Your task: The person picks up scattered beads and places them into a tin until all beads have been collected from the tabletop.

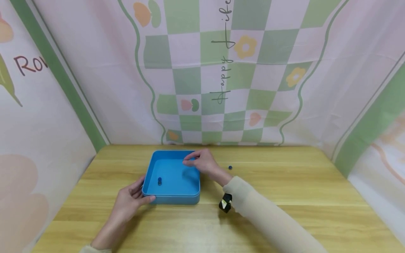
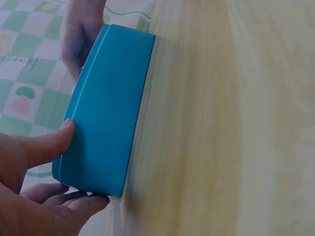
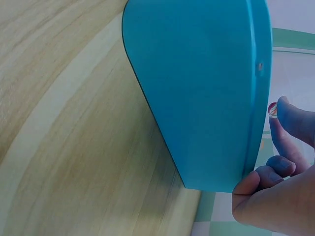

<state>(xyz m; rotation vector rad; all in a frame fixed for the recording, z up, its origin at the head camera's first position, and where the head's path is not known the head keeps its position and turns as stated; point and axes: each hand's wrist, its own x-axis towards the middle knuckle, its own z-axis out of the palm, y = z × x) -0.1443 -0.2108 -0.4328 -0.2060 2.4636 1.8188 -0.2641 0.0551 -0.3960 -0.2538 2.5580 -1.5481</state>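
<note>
Blue tray (image 1: 177, 199), nearly square, has its near-left corner gripped by the left hand (image 1: 128, 201), thumb on the front wall and fingers against the left side. The right hand (image 1: 204, 162) is over the far-right corner, thumb and finger pinched narrow on a clear-looking marble (image 3: 273, 111) (round, so no long axis to align), the tray's floor below the fingertips. A dark-blue bead (image 1: 230, 167) lies outside, just right of the right wrist
</note>
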